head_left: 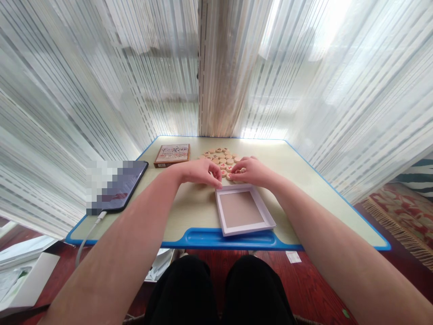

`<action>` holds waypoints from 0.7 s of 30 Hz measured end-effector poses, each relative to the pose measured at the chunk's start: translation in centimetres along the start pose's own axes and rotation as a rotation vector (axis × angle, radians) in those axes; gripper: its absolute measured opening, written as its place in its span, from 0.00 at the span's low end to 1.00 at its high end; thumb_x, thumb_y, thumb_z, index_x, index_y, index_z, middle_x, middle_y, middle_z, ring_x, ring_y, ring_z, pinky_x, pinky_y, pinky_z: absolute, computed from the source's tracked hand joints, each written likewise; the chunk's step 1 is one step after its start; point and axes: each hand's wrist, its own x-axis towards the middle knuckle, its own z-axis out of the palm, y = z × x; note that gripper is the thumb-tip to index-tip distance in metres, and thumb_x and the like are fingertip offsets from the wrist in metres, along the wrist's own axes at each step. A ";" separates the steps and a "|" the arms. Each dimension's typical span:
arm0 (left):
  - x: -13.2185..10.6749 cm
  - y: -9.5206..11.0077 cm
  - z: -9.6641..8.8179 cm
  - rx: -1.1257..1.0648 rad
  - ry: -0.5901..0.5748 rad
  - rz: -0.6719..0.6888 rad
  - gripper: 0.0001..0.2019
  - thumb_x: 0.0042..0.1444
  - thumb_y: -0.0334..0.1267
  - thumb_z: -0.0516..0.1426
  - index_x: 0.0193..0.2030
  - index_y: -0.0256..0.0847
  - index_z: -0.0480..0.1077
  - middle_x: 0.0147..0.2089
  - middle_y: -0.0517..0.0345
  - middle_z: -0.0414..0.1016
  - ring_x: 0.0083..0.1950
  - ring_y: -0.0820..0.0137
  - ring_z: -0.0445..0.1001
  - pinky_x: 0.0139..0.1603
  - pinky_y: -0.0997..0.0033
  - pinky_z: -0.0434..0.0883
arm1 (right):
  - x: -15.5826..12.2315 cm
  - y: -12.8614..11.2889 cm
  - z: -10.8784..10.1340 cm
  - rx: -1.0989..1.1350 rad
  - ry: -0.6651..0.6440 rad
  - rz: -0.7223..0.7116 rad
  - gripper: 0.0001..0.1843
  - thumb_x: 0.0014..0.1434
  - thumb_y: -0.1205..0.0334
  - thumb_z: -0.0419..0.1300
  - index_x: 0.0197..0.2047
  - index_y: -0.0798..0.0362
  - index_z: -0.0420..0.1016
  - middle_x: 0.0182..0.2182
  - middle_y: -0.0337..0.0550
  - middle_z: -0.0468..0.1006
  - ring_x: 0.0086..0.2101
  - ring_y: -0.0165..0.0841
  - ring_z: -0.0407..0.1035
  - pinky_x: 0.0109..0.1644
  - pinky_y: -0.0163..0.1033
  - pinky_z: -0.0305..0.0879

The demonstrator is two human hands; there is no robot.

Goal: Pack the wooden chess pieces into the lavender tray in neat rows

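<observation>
Where curtains [169, 67] hang, table [297, 169] (blue-edged), discs [222, 156]

Round pieces [222, 160]: pale wood colour, red or black signs
Open box [240, 210]: white rim, brownish bottom
Table [306, 180]: pale yellow, blue edge
Curtain [162, 40]: whitish, striped

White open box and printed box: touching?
Apart. The head view shows tabletop between them, the printed box lying well behind and left of the white open box.
</observation>
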 end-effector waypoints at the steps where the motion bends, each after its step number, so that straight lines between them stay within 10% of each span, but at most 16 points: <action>1: -0.1 0.0 0.0 -0.019 -0.032 0.012 0.12 0.41 0.47 0.61 0.31 0.43 0.75 0.31 0.63 0.74 0.32 0.72 0.69 0.30 0.75 0.62 | 0.0 0.0 0.0 0.005 0.007 -0.002 0.13 0.49 0.52 0.64 0.35 0.50 0.81 0.38 0.47 0.75 0.49 0.43 0.62 0.51 0.41 0.59; 13: 0.4 -0.1 0.7 -0.042 -0.021 0.001 0.11 0.39 0.41 0.62 0.29 0.39 0.68 0.26 0.65 0.65 0.28 0.74 0.63 0.28 0.74 0.58 | -1.5 -0.7 -1.5 0.575 -0.151 -0.032 0.14 0.46 0.57 0.64 0.36 0.52 0.70 0.29 0.38 0.74 0.28 0.27 0.64 0.30 0.33 0.58; 21: 0.3 -0.8 0.3 -0.035 0.087 -0.058 0.13 0.37 0.40 0.62 0.30 0.40 0.65 0.26 0.65 0.64 0.27 0.75 0.62 0.26 0.75 0.57 | -2.9 -2.6 0.2 0.273 -0.111 -0.246 0.10 0.47 0.59 0.66 0.34 0.51 0.74 0.29 0.36 0.76 0.29 0.28 0.66 0.32 0.34 0.57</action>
